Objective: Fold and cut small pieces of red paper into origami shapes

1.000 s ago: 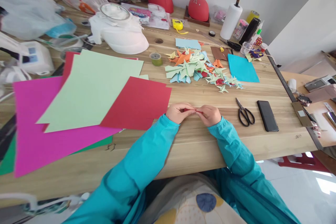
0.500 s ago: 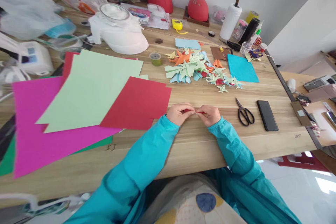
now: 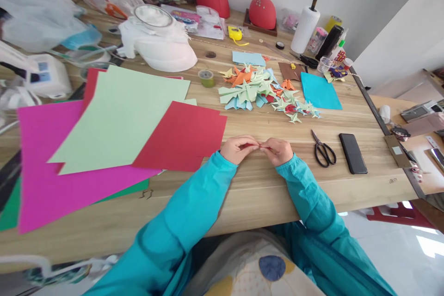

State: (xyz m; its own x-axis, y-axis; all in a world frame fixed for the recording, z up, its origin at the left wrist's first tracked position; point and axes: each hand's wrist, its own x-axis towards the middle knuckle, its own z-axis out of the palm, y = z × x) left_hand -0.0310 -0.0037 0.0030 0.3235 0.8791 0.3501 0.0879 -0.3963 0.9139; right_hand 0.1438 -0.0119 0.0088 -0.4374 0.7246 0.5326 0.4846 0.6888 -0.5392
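Note:
My left hand (image 3: 238,149) and my right hand (image 3: 277,150) meet fingertip to fingertip above the wooden table, near its front. Between them they pinch a small piece of red paper (image 3: 260,145); most of it is covered by the fingers, so its folded shape cannot be made out. Just left of my left hand lie red paper sheets (image 3: 183,136), on top of larger pale green sheets (image 3: 121,115). Beyond my hands is a pile of folded paper figures (image 3: 253,88) in green, orange, blue and red. Black-handled scissors (image 3: 324,150) rest to the right of my right hand.
A black phone (image 3: 353,153) lies right of the scissors. Turquoise paper (image 3: 321,91) sits behind them. Magenta sheets (image 3: 52,162) spread on the left. A tape roll (image 3: 206,78), a white cap (image 3: 166,51) and a yellow tape measure (image 3: 235,33) stand farther back.
The right fingertips have shifted slightly, and less red paper shows between my hands. The other things stay where they were.

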